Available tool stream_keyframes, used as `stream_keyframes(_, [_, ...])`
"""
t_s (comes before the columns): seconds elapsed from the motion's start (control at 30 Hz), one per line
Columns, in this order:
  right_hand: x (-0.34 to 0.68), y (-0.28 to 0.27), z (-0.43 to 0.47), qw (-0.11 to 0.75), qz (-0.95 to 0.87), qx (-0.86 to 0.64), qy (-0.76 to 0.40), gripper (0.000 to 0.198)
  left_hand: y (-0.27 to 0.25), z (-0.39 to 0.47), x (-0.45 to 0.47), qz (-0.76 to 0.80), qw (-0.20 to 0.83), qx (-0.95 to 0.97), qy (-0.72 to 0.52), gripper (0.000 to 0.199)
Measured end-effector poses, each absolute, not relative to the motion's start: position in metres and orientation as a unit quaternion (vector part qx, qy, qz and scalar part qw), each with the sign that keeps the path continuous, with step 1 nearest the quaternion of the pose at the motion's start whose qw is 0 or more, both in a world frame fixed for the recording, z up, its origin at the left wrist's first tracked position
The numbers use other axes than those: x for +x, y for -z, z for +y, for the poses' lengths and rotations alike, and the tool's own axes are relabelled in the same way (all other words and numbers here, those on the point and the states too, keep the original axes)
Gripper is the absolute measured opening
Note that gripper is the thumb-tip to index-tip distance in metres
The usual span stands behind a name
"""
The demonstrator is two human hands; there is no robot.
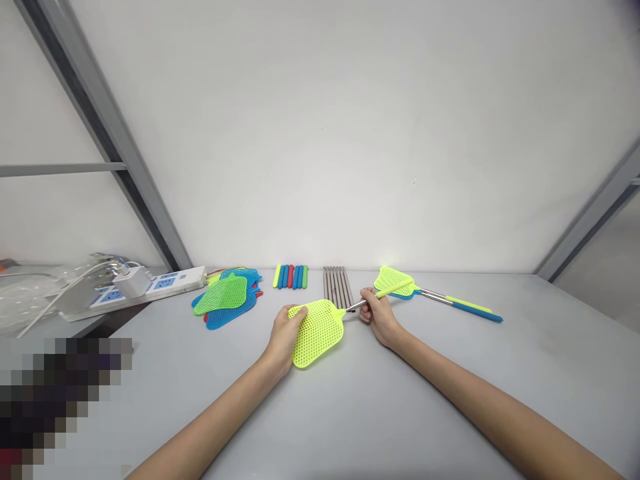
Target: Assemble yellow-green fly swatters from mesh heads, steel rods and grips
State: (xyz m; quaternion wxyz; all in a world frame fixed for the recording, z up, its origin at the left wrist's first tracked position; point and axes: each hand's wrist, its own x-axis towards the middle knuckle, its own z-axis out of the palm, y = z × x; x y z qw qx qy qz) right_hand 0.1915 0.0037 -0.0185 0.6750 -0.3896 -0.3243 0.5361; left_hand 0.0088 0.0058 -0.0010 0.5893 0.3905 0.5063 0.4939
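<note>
My left hand (289, 335) grips the left edge of a yellow-green fly swatter (318, 333) by its perforated head, thumb on top. A metal rod joins that head to a yellow-green grip at the right. My right hand (376, 313) is closed around the rod near the grip. Just behind lies a row of metal rods (338, 287). Further left sits a row of coloured handle grips (291, 277) in yellow, blue, red and green. Beyond my right hand, yellow and blue fly swatters (395, 281) lie overlapped, their handles pointing right.
A pile of swatter heads (227, 300) in green, blue and other colours lies at the left of the grey table (400, 413). Beside it are a white power strip (175, 283) with a plugged-in adapter (133, 282) and clear plastic wrapping (30, 300). A white wall stands behind.
</note>
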Motion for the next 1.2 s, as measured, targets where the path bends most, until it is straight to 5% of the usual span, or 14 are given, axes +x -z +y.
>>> stream_keyframes(1.2, [0.195, 0.0169, 0.0031, 0.656, -0.331, -0.399, -0.548, 0.014, 0.0001, 0.0056, 0.0109, 0.509, 0.583, 0.4, -0.49, 0.028])
